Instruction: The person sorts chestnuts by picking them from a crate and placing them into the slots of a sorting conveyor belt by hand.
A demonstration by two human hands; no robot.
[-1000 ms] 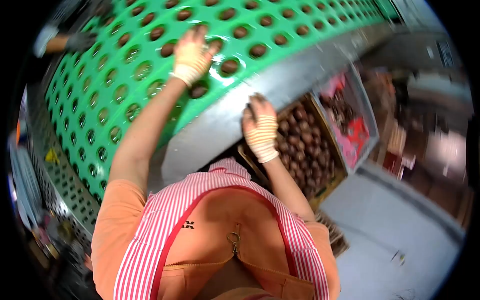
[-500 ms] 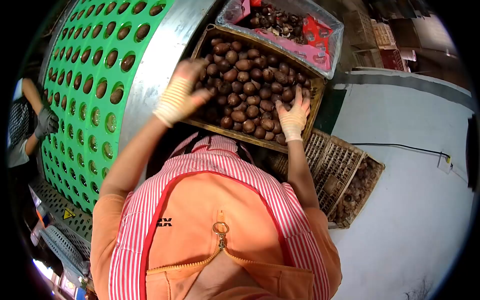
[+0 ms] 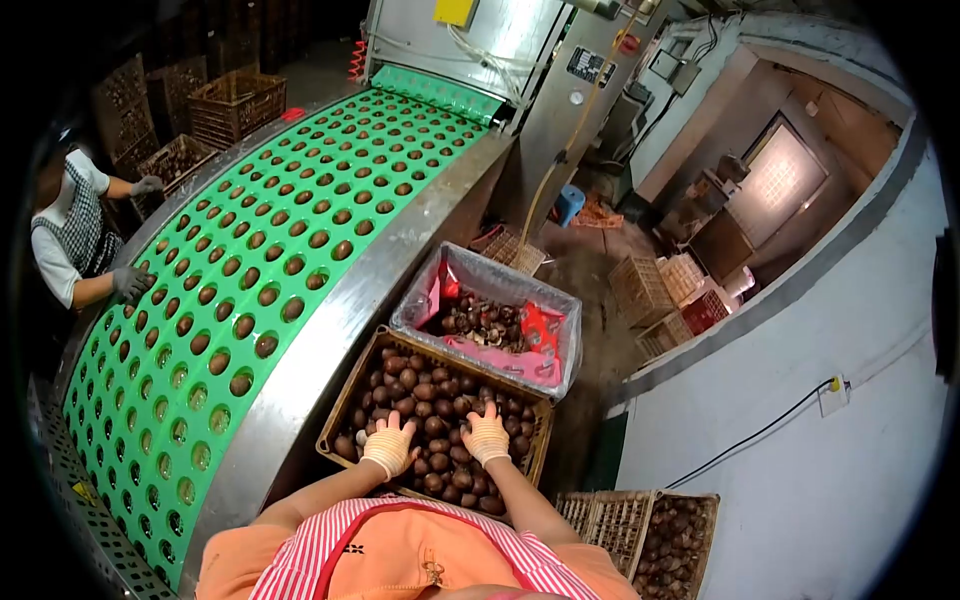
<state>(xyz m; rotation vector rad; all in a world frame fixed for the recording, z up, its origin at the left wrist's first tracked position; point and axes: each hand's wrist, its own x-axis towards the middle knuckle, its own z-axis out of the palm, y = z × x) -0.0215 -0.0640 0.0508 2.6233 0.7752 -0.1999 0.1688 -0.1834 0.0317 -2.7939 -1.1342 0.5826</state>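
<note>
Brown fruits (image 3: 434, 426) are filling the near crate (image 3: 354, 388); left hand (image 3: 391, 446) and right hand (image 3: 486, 438) are touching them, fingers spread.

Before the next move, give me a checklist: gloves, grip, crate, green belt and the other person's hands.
1. Gloves: ok; the left hand and right hand both wear pale gloves.
2. Supply: ok; many brown round items lie in the crate.
3. Grip: cannot tell; both hands are on the items, but what lies under the fingers is hidden.
4. Belt filled: not ok; many holes nearest the wearer on the green belt show no brown item.
5. Belt free of other hands: not ok; a co-worker's dark-gloved hand is at its left edge.
</note>
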